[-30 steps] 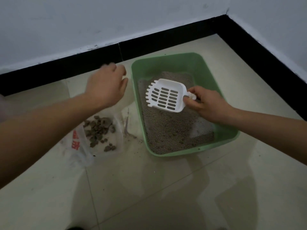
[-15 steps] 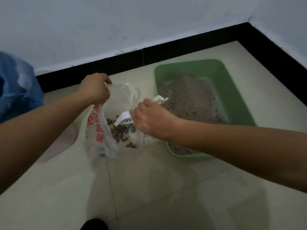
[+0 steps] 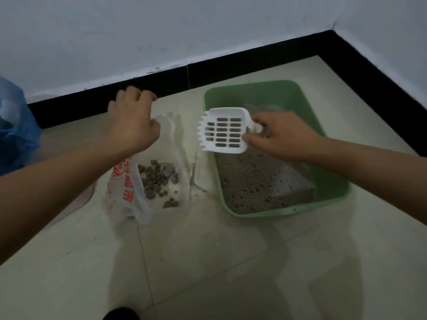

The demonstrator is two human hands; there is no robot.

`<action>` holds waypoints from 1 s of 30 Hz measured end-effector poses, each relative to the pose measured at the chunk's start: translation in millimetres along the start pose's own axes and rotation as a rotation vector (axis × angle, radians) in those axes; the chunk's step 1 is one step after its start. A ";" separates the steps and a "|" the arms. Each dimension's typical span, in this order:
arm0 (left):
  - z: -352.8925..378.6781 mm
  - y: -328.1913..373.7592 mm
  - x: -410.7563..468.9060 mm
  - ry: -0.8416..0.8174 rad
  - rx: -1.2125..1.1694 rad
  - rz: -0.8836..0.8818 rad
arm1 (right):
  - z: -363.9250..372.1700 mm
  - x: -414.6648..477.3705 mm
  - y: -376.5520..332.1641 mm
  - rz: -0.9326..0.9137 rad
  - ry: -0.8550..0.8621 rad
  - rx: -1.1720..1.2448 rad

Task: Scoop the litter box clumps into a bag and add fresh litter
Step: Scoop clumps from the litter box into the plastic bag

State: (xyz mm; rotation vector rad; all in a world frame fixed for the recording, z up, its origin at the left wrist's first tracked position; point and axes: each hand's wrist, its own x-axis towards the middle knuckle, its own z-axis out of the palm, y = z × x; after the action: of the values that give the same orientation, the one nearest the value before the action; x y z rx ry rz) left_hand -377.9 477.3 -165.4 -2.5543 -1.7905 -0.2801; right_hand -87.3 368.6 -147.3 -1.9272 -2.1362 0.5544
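Back from the bag comes the white scoop [image 3: 221, 132], which half a second ago was tipped down among the clumps. It now hangs level and empty above the far left rim of the green litter box [image 3: 335, 197], the right hand [image 3: 279, 135] clamped on its handle. The left hand [image 3: 134, 121] pinches the mouth of the bag [image 3: 129, 197] and holds it up, just left of the box, with clumps [image 3: 159, 179] piled inside. That load looks delivered; another pass through the grey litter [image 3: 254, 181] seems next, fresh litter later. Spilled grains [image 3: 198, 188] lie on the floor [image 3: 231, 262] between bag and box. A blue sack [image 3: 16, 135] sits at the far left.
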 end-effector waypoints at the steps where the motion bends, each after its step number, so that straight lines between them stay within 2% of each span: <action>1: 1.1 8.7 -3.1 0.103 -0.031 0.085 | -7.5 -7.7 14.7 0.027 -0.005 -0.034; 2: 2.9 18.4 -6.2 0.167 -0.110 0.142 | -14.1 -14.9 28.5 0.046 -0.039 -0.087; 4: 7.7 40.5 -14.6 0.141 -0.312 0.172 | -24.9 -27.1 50.0 0.059 -0.171 -0.217; 6: 14.9 61.9 -23.6 -0.063 -0.433 0.086 | -30.0 -36.2 65.6 0.016 -0.284 -0.400; 9: 34.6 80.4 -34.7 -0.461 -0.411 -0.061 | -27.5 -45.9 82.6 -0.097 -0.345 -0.620; 11: 45.6 87.4 -40.4 -0.611 -0.408 -0.087 | -24.3 -49.3 89.6 -0.182 -0.349 -0.694; 13: 53.6 93.7 -46.5 -0.692 -0.449 -0.075 | -22.8 -49.5 96.7 -0.262 -0.334 -0.760; 19: 71.7 101.8 -56.7 -0.772 -0.558 -0.098 | -7.9 -50.0 120.1 -0.324 -0.305 -0.787; 26: 79.6 103.1 -60.2 -0.735 -0.633 -0.116 | 20.1 -53.4 145.3 -0.006 -0.385 -0.492; 30: 79.8 100.1 -60.1 -0.750 -0.675 -0.121 | 45.3 -53.4 136.2 -0.007 -0.368 -0.304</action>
State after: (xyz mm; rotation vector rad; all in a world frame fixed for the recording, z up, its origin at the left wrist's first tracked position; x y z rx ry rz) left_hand -293.2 395.4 -243.6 -3.3279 -2.4251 0.1391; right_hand 25.0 319.8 -239.4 -2.1050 -2.5837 0.6600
